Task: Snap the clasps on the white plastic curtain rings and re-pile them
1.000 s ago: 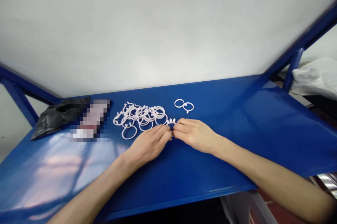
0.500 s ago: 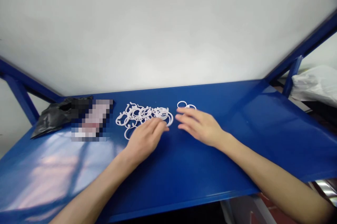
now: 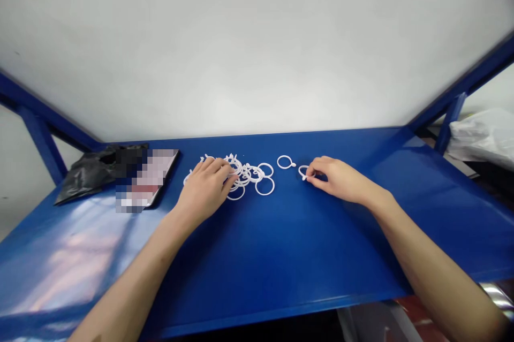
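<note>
White rings with small eyelets, like plastic curtain rings (image 3: 241, 176), lie in a loose pile on the blue table (image 3: 257, 256). My left hand (image 3: 206, 184) rests over the left part of that pile, fingers spread and covering some rings. To the right, my right hand (image 3: 331, 176) pinches one curtain ring (image 3: 302, 172) between thumb and fingers by its eyelet side, at table level. Another single curtain ring (image 3: 285, 162) lies flat between the pile and my right hand.
On the left are a black plastic bag (image 3: 86, 173) and a partly pixelated, dark-edged flat object (image 3: 160, 171). A white wall (image 3: 257, 53) rises behind the table. Blue metal frame bars stand at both ends, and a clear plastic bag (image 3: 482, 136) sits beyond the right one.
My right hand has moved right and closed on a curtain ring. My left hand has shifted left over the pile, whose rings now spread further right.
</note>
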Demonstrator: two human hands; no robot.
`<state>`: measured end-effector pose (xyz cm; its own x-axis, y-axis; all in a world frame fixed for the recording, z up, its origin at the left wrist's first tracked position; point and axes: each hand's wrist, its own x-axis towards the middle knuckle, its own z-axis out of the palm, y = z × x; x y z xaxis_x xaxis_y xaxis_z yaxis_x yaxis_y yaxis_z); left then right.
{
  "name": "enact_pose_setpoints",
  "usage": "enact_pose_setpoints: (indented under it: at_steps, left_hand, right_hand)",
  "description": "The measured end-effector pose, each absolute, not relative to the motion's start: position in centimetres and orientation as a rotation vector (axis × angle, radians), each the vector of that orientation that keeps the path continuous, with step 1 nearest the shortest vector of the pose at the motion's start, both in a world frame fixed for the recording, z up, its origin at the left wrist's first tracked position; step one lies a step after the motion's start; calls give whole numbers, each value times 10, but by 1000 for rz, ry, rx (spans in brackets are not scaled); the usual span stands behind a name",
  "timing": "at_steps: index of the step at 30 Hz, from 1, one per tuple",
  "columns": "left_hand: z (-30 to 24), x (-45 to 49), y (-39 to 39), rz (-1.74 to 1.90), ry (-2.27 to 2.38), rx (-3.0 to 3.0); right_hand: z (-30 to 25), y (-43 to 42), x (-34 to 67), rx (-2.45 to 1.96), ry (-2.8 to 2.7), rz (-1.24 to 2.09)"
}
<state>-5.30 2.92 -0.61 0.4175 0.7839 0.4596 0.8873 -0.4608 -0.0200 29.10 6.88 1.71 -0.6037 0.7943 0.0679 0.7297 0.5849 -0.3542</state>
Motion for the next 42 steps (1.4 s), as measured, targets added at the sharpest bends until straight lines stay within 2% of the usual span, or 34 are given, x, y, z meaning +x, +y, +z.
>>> enact_pose_setpoints:
  at_steps: [5, 16, 29, 33, 37, 42]
  left_hand:
    - [-3, -51, 27, -682, -1426, -2286]
    - [7, -44, 20, -813, -1287, -2242]
    - [6, -32, 17, -881, -1070, -2460]
    - [5, -28, 14, -885, -1046, -2488]
    - [3, -20, 8, -914, -983, -2517]
    - [9, -13, -4, -815, -754, -2743]
  right_hand:
    - [21, 66, 285, -1205, -2466, 438]
    - [19, 98, 242, -1072, -2706, 68]
    - [4, 97, 242, -950, -2732, -21]
    - [5, 87, 242, -924, -2737, 45]
    - [15, 56, 239, -726, -2705, 129]
    - [21, 19, 234, -413, -2685, -67]
